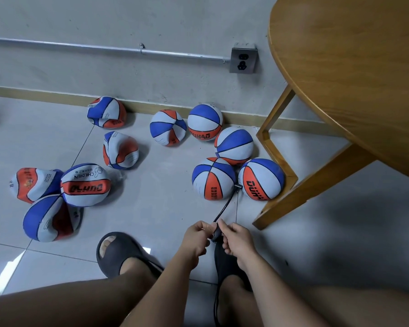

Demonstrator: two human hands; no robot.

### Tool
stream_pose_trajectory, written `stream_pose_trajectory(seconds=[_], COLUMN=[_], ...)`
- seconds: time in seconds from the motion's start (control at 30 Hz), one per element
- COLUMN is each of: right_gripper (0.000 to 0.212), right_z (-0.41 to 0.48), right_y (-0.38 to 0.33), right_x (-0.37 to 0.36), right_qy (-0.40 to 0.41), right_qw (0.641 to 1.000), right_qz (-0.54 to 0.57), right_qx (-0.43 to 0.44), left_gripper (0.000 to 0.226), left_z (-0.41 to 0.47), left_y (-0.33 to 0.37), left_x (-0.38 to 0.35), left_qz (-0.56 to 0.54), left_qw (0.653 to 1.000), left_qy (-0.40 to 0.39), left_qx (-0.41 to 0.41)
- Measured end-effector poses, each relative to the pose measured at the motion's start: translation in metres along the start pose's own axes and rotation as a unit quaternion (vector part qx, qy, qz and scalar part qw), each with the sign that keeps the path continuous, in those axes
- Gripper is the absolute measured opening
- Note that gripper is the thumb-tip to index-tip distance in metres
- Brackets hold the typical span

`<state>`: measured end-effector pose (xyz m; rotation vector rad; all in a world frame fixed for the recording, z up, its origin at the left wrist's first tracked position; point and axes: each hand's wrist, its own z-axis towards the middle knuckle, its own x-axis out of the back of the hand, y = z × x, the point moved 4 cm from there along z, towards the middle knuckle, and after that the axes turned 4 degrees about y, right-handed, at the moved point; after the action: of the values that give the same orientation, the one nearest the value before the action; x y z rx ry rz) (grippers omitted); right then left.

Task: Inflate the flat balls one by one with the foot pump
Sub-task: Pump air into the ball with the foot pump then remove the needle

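Several blue, white and orange basketballs lie on the tiled floor. Flat, crumpled ones (85, 185) are on the left; round ones (261, 178) cluster on the right by the table leg. A thin black pump hose (227, 204) runs from the round ball (213, 178) in front of me down to my hands. My left hand (196, 237) and my right hand (236, 239) both pinch the black hose fitting between them. The foot pump (224, 258) is mostly hidden under my right hand and foot.
A round wooden table (354, 74) with angled legs stands on the right. A wall with a metal conduit and a socket plate (243, 60) is behind the balls. My left foot in a black slipper (121, 253) rests on the floor.
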<state>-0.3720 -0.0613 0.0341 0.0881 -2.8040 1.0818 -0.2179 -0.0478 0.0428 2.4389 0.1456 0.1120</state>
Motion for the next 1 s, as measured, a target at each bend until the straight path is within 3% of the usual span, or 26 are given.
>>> stream_pose_trajectory(seconds=[0.3, 0.67, 1.0], right_gripper=[0.042, 0.039, 0.047], right_z=[0.001, -0.029, -0.012], right_y=[-0.015, -0.101, -0.045], right_x=[0.001, -0.005, -0.007], right_qy=[0.019, 0.003, -0.028], right_qw=[0.998, 0.982, 0.989], right_qz=[0.061, 0.161, 0.142], right_qx=[0.001, 0.102, 0.017], left_gripper=[0.030, 0.032, 0.035], left_z=[-0.006, -0.019, -0.010], left_y=[0.030, 0.099, 0.056], left_x=[-0.005, -0.005, 0.001], left_qz=[0.007, -0.124, -0.064], left_qw=[0.999, 0.987, 0.996], left_qy=[-0.032, -0.052, -0.045], left_qx=[-0.018, -0.090, -0.042])
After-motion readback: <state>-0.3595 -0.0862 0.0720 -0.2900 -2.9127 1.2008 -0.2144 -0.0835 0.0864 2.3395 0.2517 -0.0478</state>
